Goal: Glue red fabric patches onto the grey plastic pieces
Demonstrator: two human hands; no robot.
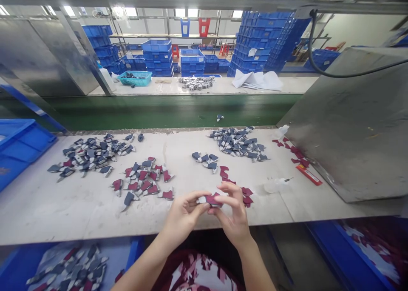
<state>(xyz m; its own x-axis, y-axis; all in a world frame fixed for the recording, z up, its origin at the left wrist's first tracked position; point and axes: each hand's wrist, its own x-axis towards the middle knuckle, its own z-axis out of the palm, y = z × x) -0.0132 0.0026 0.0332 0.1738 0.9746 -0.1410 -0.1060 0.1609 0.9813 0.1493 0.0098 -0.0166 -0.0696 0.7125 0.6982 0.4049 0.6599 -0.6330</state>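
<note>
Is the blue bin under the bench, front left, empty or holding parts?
Holding parts: the blue bin has a heap of grey and red pieces lying in it.

Matt cloth pcs, scuffed steel panel, glossy plastic bin

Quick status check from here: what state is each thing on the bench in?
Left hand: pinching maroon piece.
Right hand: holding the same piece.
Grey-blue pieces: loose heap.
Maroon-and-grey pieces: loosely scattered.
Plastic squeeze bottle: lying on its side.
Red box: lying flat.
</note>
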